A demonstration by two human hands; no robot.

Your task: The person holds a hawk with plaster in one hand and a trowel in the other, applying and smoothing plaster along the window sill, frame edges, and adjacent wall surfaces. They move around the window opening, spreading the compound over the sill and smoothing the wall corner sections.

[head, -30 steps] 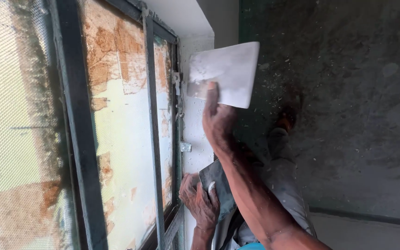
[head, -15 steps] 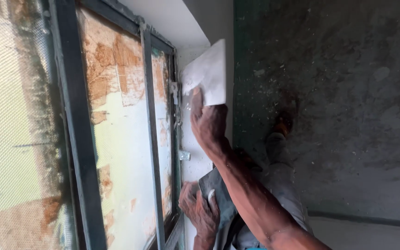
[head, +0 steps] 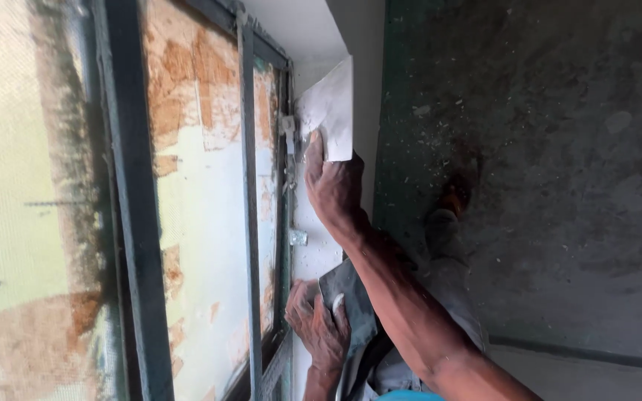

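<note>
Your right hand (head: pixel 334 186) is up at the window reveal, fingers and thumb pinched shut on the lower edge of the white sheet (head: pixel 330 111). The sheet now stands edge-on against the white wall (head: pixel 313 238) just beside the dark window frame (head: pixel 248 200), near the small metal latch (head: pixel 288 126).

That sheet looks thin and light, flat but with some give, so it will likely flex or flap if you swing it fast. It reads as dusty and dry rather than slick. Your hold at one edge is fine for a light piece; a grip nearer the middle of the long side would steady it better, and a hard pinch could crease it.

Your left hand (head: pixel 319 327) sits low by the sill, curled around the end of a grey tool (head: pixel 351 297), perhaps a trowel blade; the grip is closed on it, though what lies under the palm is hidden.

Compared with a second ago: the sheet faced you broadside then, a wide white rectangle out over the floor. Half a second ago it was already turning. Now it is narrow to the eye and tucked in by the frame, and your right hand has swung left with it. The left hand has barely shifted.

Below you, the grey floor (head: pixel 559 186) is speckled with pale chips, and your shoe (head: pixel 447 204) shows past the forearm.
</note>
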